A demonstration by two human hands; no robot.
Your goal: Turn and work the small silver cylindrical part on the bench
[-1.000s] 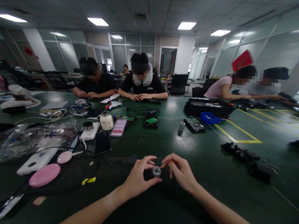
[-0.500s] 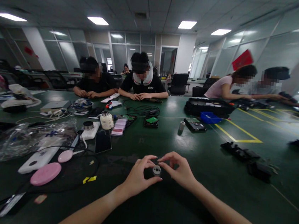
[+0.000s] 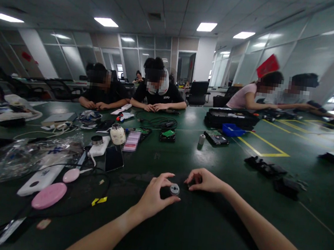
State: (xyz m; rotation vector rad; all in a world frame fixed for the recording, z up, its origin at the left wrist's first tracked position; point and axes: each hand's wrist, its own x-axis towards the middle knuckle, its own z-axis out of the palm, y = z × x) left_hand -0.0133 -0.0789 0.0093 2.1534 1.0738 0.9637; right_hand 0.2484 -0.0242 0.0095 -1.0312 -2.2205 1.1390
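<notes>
My left hand (image 3: 156, 195) pinches a small round silver part (image 3: 174, 189) that sits on a dark flat piece on the green table (image 3: 203, 232), thumb below and forefinger above. Just right of the part, my right hand (image 3: 205, 180) rests on the table with its fingertips curled together; what they hold, if anything, is hidden.
Left of me lie a pink disc (image 3: 49, 195), a white device (image 3: 41, 179), a black phone (image 3: 114, 158), cables and a plastic bag (image 3: 23, 153). Black parts (image 3: 265, 167) lie to the right. Circuit boards, a blue tray (image 3: 233, 130) and several seated people are across the table.
My right hand has left the silver part and slid slightly right, fingers curling on the table. My left hand keeps its pinch on the part.
</notes>
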